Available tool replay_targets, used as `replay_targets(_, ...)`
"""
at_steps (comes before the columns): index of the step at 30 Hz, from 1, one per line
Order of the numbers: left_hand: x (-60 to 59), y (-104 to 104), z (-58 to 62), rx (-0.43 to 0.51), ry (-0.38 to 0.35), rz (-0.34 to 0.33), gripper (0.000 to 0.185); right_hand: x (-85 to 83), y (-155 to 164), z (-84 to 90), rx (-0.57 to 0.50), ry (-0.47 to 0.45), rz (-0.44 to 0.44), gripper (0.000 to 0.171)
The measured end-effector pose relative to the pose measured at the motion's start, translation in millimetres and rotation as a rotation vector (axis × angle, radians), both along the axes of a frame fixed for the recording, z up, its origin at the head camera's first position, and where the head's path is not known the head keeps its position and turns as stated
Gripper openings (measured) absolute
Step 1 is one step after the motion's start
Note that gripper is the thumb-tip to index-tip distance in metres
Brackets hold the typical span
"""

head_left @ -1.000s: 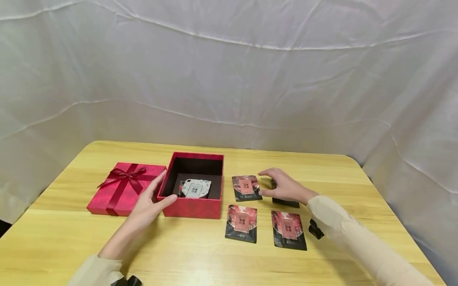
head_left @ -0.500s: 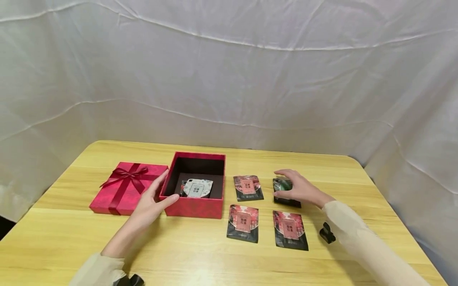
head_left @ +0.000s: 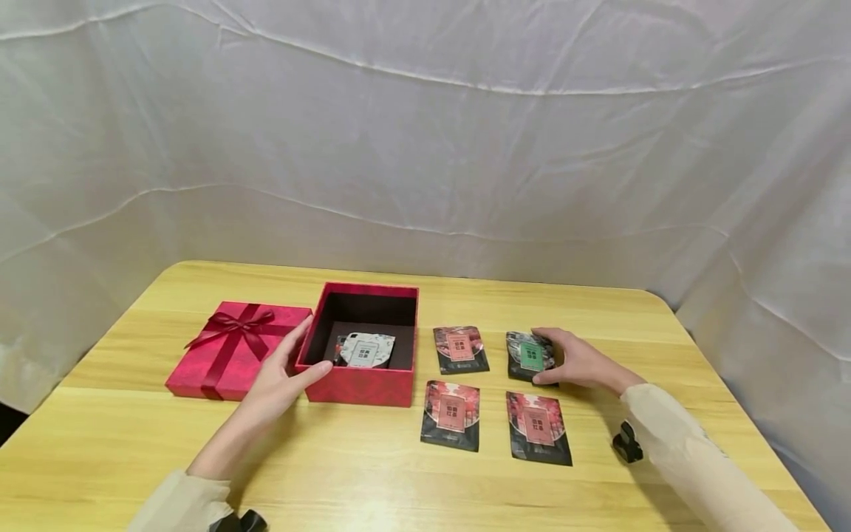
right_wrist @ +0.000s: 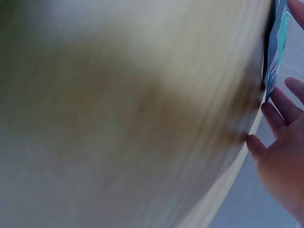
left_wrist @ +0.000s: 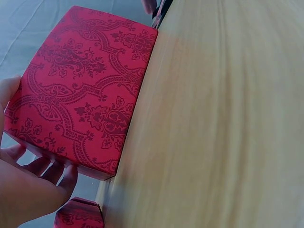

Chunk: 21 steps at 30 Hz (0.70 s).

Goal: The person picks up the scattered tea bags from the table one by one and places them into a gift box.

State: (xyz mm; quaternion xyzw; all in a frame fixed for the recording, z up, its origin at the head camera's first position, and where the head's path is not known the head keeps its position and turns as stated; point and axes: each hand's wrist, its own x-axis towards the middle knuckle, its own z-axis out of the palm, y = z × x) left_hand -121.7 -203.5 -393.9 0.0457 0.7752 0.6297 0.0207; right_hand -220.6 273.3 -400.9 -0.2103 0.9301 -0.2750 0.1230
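Your left hand [head_left: 282,380] braced the open red box [head_left: 362,384], fingers straight, while your right hand [head_left: 575,362] closed its grip round the green-labelled packet [head_left: 530,356] on the counter [head_left: 372,473]. The packing step looked under way; lifting the packet clear and over the box wall seemed next.

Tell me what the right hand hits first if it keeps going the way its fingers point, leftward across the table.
The right hand already holds the green-label packet. Straight on to the left, the red-label packet beside it looks first, then the open red box; depth is uncertain.
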Motion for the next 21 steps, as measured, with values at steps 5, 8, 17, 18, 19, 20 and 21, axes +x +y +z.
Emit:
replay_targets(5,-0.6,0.5,0.6,-0.016,0.009,0.003,0.079,1.6,2.2,-0.4,0.003,-0.011,0.016,0.099)
replay_targets(8,-0.7,0.2,1.0,-0.04,0.018,0.009,0.079,1.3,2.5,-0.9,0.009,0.006,0.035,0.099)
replay_targets(17,-0.8,-0.1,-0.5,-0.027,0.02,0.005,0.079,5.2,0.7,-1.4,0.04,0.047,0.035,0.096)
replay_targets(18,-0.8,-0.1,-0.6,-0.023,0.019,0.005,0.079,5.8,0.4,-1.2,0.045,0.05,0.033,0.096)
replay_targets(19,-0.8,-0.1,-0.8,-0.019,0.018,0.005,0.079,6.0,0.0,-1.0,0.051,0.054,0.028,0.096)
replay_targets(20,-0.8,-0.1,-0.8,-0.016,0.017,0.006,0.079,6.1,-0.4,-1.0,0.058,0.059,0.023,0.095)
replay_targets(21,-0.8,-0.1,-0.9,-0.013,0.016,0.005,0.079,6.2,-0.8,-0.8,0.064,0.062,0.016,0.095)
